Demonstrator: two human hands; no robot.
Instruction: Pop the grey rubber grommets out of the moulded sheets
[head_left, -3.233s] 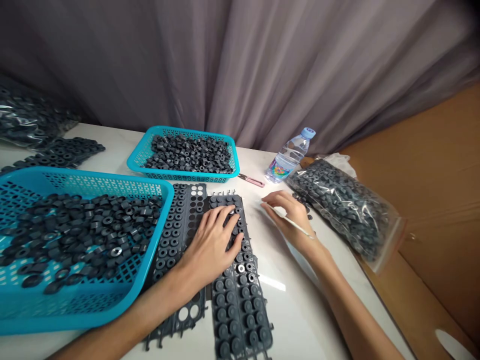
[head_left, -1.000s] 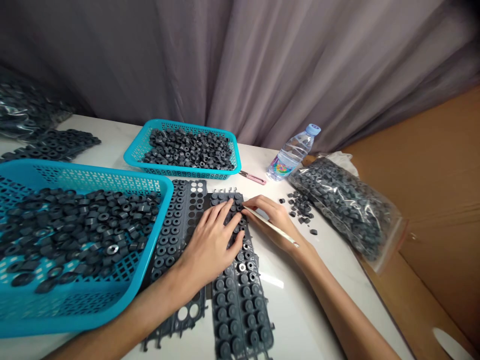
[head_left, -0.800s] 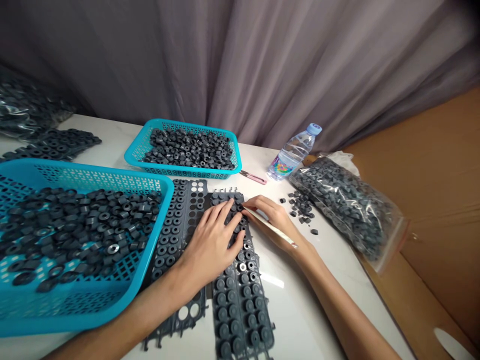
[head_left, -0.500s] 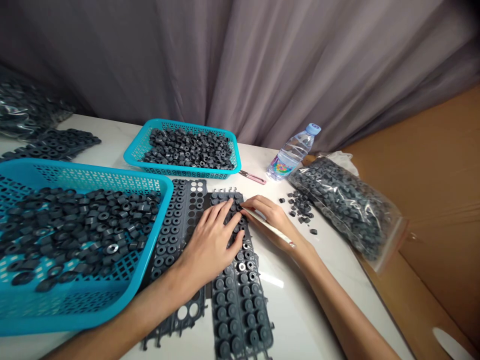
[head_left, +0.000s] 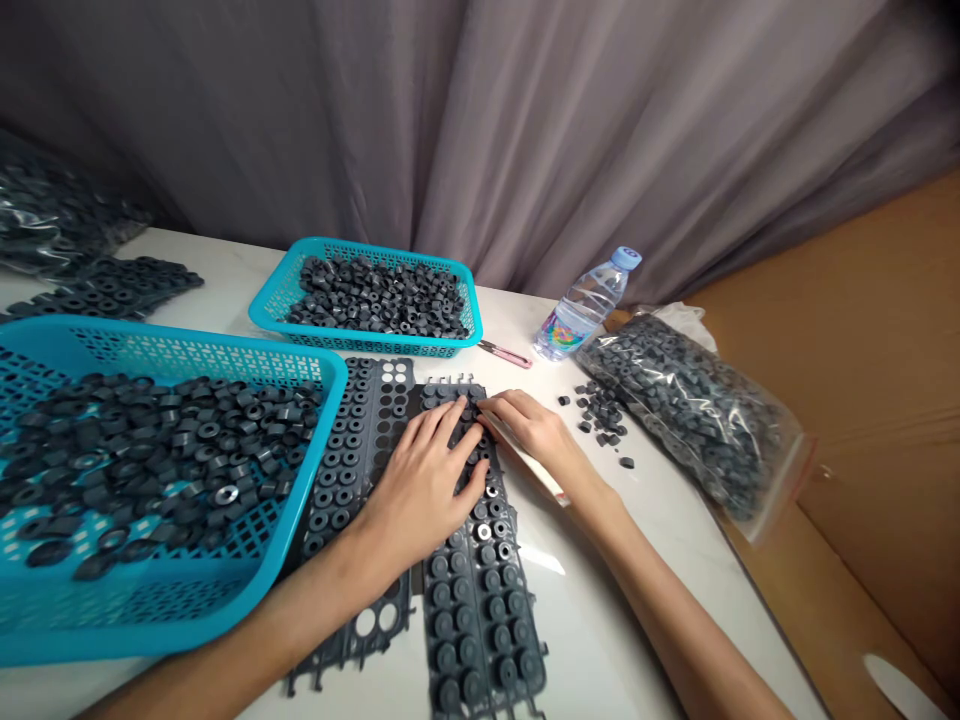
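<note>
My left hand (head_left: 426, 478) lies with its fingers spread over a dark grey moulded rubber sheet (head_left: 466, 600) covered in rows of round studs. Across the sheet's right edge, my right hand (head_left: 534, 432) has its fingers closed on a thin white stick (head_left: 541, 477) with red marks at its lower end. The stick's tip is hidden by the fingertips, close to the left fingers. Partly under my left hand and arm is a second sheet (head_left: 345, 478) with ring-shaped pieces and open round holes.
A large blue basket (head_left: 304, 490) of dark rings stands at left, a smaller blue basket (head_left: 480, 300) behind. Pink-handled snips (head_left: 506, 354), a water bottle (head_left: 585, 305), loose dark pieces (head_left: 602, 412) and a filled plastic bag (head_left: 690, 410) lie to the right.
The white stick has swung, its lower end now further left and closer beneath my right wrist. My right hand has shifted very slightly; my left hand stays in place.
</note>
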